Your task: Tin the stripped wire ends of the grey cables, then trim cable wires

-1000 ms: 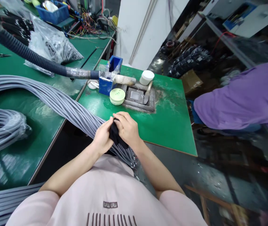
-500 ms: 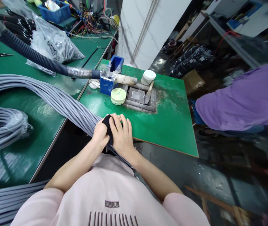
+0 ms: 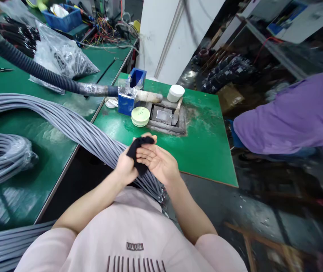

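Now, on my feed, a left hand (image 3: 126, 170) grips a limp black cloth rag (image 3: 138, 151) against a thick bundle of grey sheathed cables (image 3: 73, 122), whose long axis runs diagonally from upper left down to cut ends by the torso. The rag arches, its tail pointing down. A right hand (image 3: 157, 160) lies open, palm up, fingers touching the rag, just over a green workbench (image 3: 204, 151).

The cloth (image 3: 138, 152) is black, the bundled cables (image 3: 65, 117) grey, and the counter (image 3: 204, 151) green. The T-shirt (image 3: 133, 223) is pale pink with dark vertical stripes (image 3: 135, 263). A co-worker's garment (image 3: 292, 117) is purple, a box (image 3: 126, 105) blue, and a round tin (image 3: 140, 116) pale green.
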`<state>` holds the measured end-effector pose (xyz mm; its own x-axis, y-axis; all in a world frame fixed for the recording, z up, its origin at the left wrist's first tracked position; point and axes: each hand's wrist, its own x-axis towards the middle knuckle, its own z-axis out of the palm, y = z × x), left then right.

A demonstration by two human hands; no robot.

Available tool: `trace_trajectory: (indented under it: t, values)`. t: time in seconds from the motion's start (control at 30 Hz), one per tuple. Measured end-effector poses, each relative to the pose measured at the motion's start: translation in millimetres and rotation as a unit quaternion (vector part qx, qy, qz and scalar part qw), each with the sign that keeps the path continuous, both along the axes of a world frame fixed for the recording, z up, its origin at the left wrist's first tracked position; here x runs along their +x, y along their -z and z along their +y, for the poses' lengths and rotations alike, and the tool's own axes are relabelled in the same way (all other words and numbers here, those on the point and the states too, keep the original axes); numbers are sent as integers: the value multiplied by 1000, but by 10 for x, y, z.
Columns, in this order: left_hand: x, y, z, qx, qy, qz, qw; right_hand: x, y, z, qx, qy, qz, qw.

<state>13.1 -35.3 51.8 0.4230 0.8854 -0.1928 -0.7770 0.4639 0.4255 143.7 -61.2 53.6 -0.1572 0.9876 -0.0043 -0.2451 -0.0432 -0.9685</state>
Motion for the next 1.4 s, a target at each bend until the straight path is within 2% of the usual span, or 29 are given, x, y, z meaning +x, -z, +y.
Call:
trace_trajectory:
  t: [0.07,0.13,0.2,0.27,0.3,0.37,0.47,0.57,0.67,0.77,0.87,1.0,1.1,1.17,1.23,1.3,1.4]
  values:
    - [91,42,-98,25,1,40,999,-66,73,70,8,7,-28,1000]
    - [139,83,-147,42,-12,94,995,-107,127,122,55,47,-152,986]
    - [153,107,-145,47,-37,126,990,-148,161,140,128,91,-333,930]
    - [150,114,-112,46,-65,128,989,-208,190,120,178,95,-495,845]
    - [146,117,-90,46,-76,125,988,-242,207,98,191,90,-553,806]
    - [135,130,-41,39,-77,120,989,-308,256,37,215,78,-623,748]
    - [100,167,41,1,-56,115,992,-358,338,-76,286,73,-660,691]
    - [61,177,87,-51,-5,114,992,-319,350,-125,339,51,-669,659]
    - [74,128,18,-31,33,87,995,-213,250,-8,309,81,-682,658]
    - [147,61,-127,29,25,56,998,-124,142,219,246,152,-686,668]
    - [194,37,-201,38,14,49,998,-149,154,338,239,187,-678,669]
    - [111,89,-120,4,-13,83,996,-258,279,133,322,153,-640,681]
    - [-1,140,-39,43,9,75,996,-178,246,-115,369,108,-571,725]
    - [-43,150,-14,53,44,56,996,-43,155,-216,374,100,-515,765]
    - [-31,133,-21,44,57,46,996,87,67,-253,364,128,-481,787]
    - [31,104,-61,45,64,47,996,155,32,-248,355,151,-478,789]
    - [139,71,-149,72,109,66,989,160,79,-225,349,145,-474,795]
